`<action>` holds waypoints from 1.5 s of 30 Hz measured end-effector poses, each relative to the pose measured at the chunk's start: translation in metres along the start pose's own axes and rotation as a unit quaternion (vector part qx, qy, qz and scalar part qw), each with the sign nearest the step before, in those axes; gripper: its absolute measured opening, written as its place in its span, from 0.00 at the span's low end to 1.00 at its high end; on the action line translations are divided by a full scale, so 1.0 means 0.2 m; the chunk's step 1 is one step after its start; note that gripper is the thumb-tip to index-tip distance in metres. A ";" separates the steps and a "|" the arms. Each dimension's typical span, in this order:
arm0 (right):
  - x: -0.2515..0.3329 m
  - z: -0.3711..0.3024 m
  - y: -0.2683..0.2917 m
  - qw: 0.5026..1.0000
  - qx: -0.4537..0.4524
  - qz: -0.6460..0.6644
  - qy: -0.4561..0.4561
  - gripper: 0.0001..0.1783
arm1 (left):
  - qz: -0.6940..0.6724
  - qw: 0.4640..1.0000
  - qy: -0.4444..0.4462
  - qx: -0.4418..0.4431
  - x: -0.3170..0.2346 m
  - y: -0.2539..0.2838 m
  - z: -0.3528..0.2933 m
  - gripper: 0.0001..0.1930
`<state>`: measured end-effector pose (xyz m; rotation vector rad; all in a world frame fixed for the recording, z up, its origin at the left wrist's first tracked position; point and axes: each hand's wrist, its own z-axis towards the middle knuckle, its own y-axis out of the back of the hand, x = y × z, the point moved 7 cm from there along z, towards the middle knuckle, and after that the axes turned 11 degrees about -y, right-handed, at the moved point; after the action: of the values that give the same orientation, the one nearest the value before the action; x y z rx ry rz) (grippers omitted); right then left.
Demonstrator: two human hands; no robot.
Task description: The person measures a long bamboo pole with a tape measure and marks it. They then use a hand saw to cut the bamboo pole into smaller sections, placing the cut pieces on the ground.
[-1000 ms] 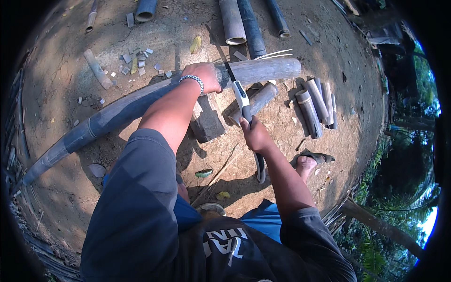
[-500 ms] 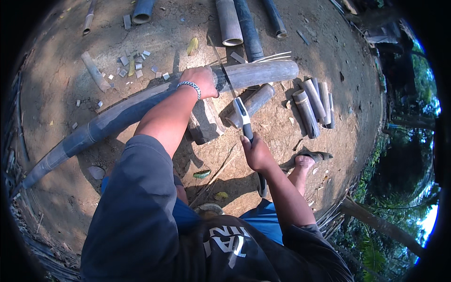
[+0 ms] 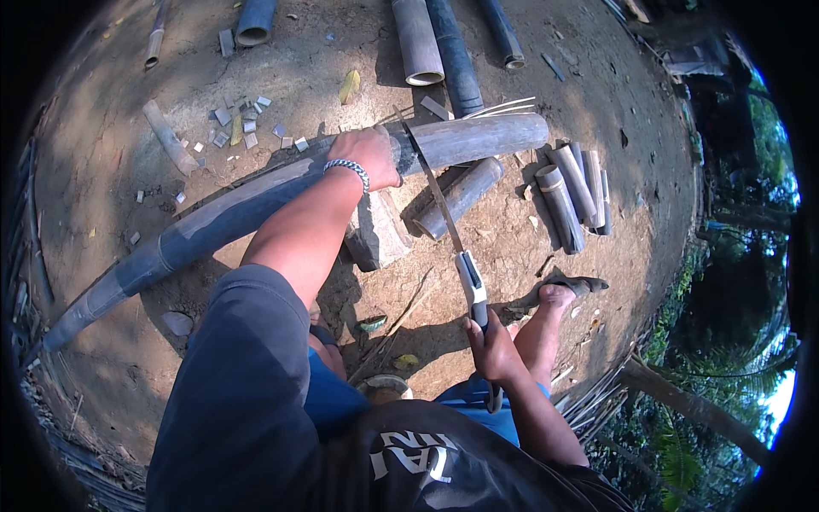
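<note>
A long bamboo pole (image 3: 200, 224) runs from the lower left up to the right, resting on a block of wood (image 3: 377, 232). My left hand (image 3: 365, 154), with a braided bracelet at the wrist, is closed over the pole near the block and presses on it. Just right of that hand, the blade of a hand saw (image 3: 438, 194) lies across the pole. My right hand (image 3: 495, 348) is wrapped round the saw's dark handle, low and close to my body. Under the pole's right part lies a short bamboo piece (image 3: 461, 198).
Several cut bamboo tubes (image 3: 573, 192) lie grouped at the right. More bamboo poles (image 3: 418, 43) lie at the far side. Small square offcuts (image 3: 239, 119) are scattered far left, beside a split bamboo piece (image 3: 169, 136). My foot (image 3: 559, 294) stands at the right.
My right hand has drawn the saw back toward my body, so more blade shows on the near side of the pole. My left hand keeps its hold on the pole.
</note>
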<state>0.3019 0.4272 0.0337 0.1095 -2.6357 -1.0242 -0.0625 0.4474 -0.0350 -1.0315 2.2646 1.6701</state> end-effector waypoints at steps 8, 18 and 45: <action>0.20 0.26 0.03 0.999 -0.005 0.001 -0.039 0.29 | 0.013 0.999 -0.024 0.022 -0.11 -0.06 0.02 0.28; 0.43 0.48 0.09 0.999 -0.011 -0.010 -0.040 0.29 | 0.025 0.999 -0.029 0.008 -0.14 -0.01 0.07 0.30; -0.13 -0.09 0.03 0.992 -0.056 0.026 0.112 0.22 | 0.014 1.000 -0.007 0.007 -0.04 -0.02 -0.03 0.35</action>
<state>0.3330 0.4250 0.0430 0.1212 -2.3631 -1.0742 -0.0521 0.4446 -0.0310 -0.9867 2.2896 1.6636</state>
